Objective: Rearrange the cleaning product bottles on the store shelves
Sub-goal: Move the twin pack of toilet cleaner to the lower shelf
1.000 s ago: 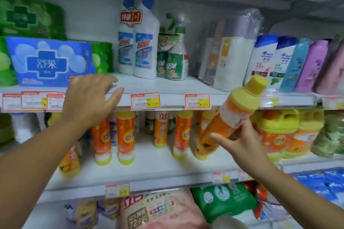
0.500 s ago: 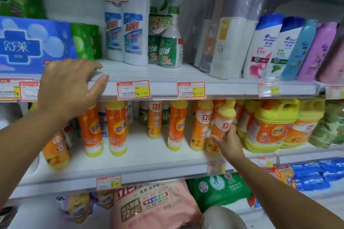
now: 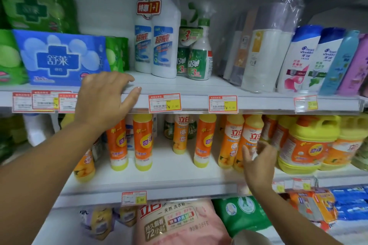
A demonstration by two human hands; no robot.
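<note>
Orange dish-soap bottles with yellow caps stand in a row on the middle shelf (image 3: 175, 183). The one just set down (image 3: 251, 137) stands upright beside a twin bottle (image 3: 231, 141). My right hand (image 3: 258, 162) hovers in front of it, fingers apart, thumb near its lower label, holding nothing. My left hand (image 3: 105, 97) rests spread on the front edge of the upper shelf (image 3: 258, 103), gripping no bottle. Two white toilet-cleaner bottles (image 3: 157, 32) and green spray bottles (image 3: 196, 53) stand on that upper shelf.
Large yellow-orange detergent jugs (image 3: 310, 143) crowd the middle shelf right of my right hand. Shampoo bottles (image 3: 310, 59) and wrapped packs (image 3: 264, 49) fill the upper right; blue and green packs (image 3: 59, 57) the upper left. Pink detergent bags (image 3: 177, 225) lie below.
My right hand carried the tilted orange bottle down to the middle shelf, stood it next to its twin, and has now let go. The left hand stayed on the upper shelf edge.
</note>
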